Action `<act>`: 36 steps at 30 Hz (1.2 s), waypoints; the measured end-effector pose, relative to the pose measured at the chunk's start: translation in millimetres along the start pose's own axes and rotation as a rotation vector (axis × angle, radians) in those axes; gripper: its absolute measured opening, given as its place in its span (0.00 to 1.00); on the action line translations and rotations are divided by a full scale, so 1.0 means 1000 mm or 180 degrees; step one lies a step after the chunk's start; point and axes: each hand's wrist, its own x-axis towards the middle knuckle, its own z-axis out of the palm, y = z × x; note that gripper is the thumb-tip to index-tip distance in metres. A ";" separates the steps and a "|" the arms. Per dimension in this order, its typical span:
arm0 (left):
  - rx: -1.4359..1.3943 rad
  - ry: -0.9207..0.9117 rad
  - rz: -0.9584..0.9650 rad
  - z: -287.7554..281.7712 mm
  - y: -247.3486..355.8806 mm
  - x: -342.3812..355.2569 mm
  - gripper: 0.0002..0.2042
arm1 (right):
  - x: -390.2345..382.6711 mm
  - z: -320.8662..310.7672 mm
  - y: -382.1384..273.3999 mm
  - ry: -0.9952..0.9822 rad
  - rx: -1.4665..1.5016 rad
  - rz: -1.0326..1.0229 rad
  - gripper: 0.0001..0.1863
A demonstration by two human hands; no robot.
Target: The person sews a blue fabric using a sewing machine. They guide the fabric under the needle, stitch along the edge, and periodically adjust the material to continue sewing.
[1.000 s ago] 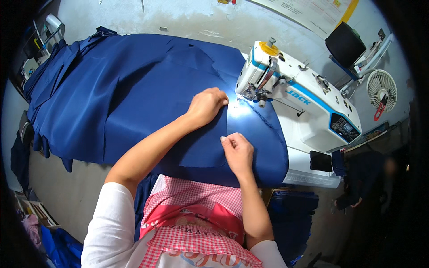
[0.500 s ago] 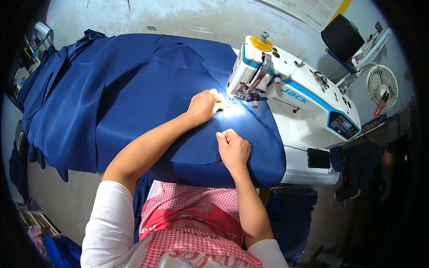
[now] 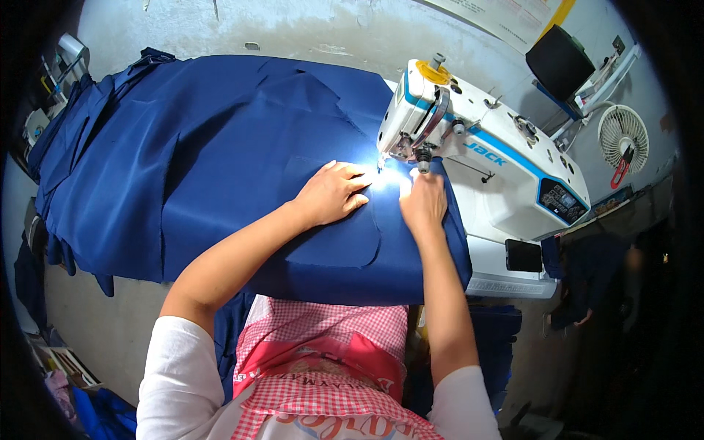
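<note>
Sitting at the near left, a pale-edged box (image 3: 71,367) holds contents too dim to name. On navy fabric (image 3: 220,213), which spreads left from under the sewing machine (image 3: 484,139), the left hand (image 3: 331,194) lies flat, fingers loosely apart. The right hand (image 3: 425,199) curls over the fabric's right part, fingertips hidden; I cannot tell whether it pinches. Glare veils the needle area (image 3: 381,166).

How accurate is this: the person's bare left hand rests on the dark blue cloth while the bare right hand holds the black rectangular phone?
The right-hand part is wrong: the head view shows the bare right hand at the dark blue cloth, while the black rectangular phone lies apart on the white tabletop. The bare left hand does rest on the cloth.
</note>
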 end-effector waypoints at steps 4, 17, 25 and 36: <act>-0.0069 -0.0164 0.0029 -0.004 -0.002 0.003 0.18 | 0.034 0.035 0.010 0.0222 0.0281 0.0106 0.20; -0.0399 -0.0544 0.0128 -0.008 -0.010 0.009 0.21 | 0.031 0.043 0.020 0.1251 0.0489 -0.0101 0.10; -0.0400 -0.0566 0.0217 -0.005 -0.014 0.013 0.22 | 0.036 0.046 0.022 0.1261 0.0583 0.0012 0.11; -0.0464 -0.0667 0.0234 -0.008 -0.012 0.021 0.19 | 0.016 0.029 0.024 0.1365 0.0478 -0.0459 0.08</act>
